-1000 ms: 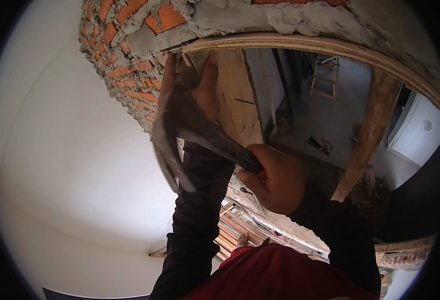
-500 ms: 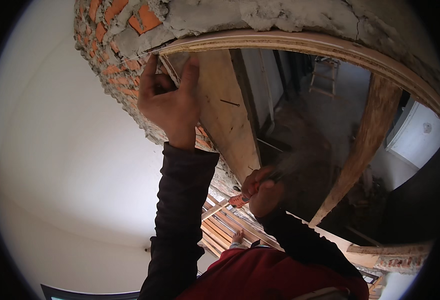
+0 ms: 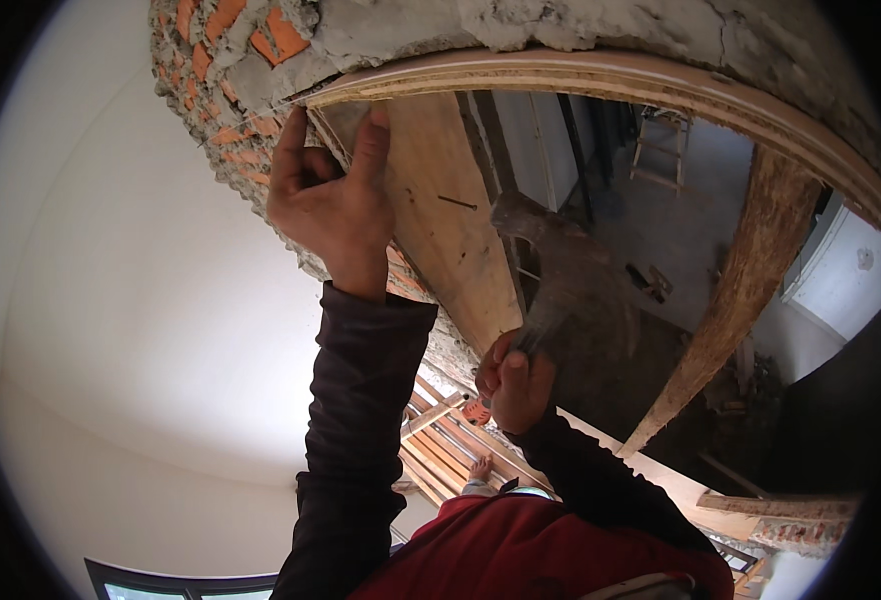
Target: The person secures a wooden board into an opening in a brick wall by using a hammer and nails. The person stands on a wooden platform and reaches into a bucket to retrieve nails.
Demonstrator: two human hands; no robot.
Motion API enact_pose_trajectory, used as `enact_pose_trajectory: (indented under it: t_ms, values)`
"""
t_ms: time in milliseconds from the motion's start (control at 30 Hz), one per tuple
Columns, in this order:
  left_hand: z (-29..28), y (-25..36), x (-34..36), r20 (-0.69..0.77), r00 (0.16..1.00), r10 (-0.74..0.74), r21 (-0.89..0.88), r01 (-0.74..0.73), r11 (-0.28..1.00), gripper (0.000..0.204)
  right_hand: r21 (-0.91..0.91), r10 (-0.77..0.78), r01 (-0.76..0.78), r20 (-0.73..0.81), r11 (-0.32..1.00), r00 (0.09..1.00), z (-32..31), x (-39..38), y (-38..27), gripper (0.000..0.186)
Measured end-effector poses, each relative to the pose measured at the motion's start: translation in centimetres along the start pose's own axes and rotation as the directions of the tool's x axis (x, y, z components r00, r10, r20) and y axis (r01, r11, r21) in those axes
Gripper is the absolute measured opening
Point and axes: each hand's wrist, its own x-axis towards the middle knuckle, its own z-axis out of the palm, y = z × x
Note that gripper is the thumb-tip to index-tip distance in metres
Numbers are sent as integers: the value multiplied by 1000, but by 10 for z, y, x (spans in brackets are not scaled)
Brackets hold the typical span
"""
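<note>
My right hand is closed round the handle of a claw hammer, which is blurred by motion. The hammer's head is raised close to the upright board of a wooden frame. A nail sticks out of that board, a little left of the hammer head and apart from it. Up at the frame's top left corner, my left hand grips the board's edge, thumb on the inner face and forefinger on the wall side. The other left fingers are curled and partly hidden.
Rough brick and mortar surround the frame, whose curved-looking top piece runs overhead. A rough wooden post stands inside the opening. Beyond it are a small ladder and a floor. Below lie wooden slats, a bare foot and a red tool.
The hammer, earlier only a dark smear by my right hand, now shows with its head raised near the board. My right hand has shifted slightly left; my left hand keeps its hold.
</note>
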Motion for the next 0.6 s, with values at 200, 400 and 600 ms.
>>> enact_pose_trajectory:
  t_ms: [200, 400, 600]
  values:
    - [2, 3, 0, -21, 1000, -21, 3, 21, 1000, 70, 128, -263, 276, -107, 953, 959, 8, -5, 12, 54]
    - [-1, 2, 1, -30, 1000, -3, 51, 5, 999, 72, 228, -46, 68, -101, 971, 994, 5, -3, -5, 48]
    - [0, 1, 2, -59, 998, 2, 73, 3, 997, 75, 148, 13, -12, -4, 989, 1000, -14, -3, -55, 49]
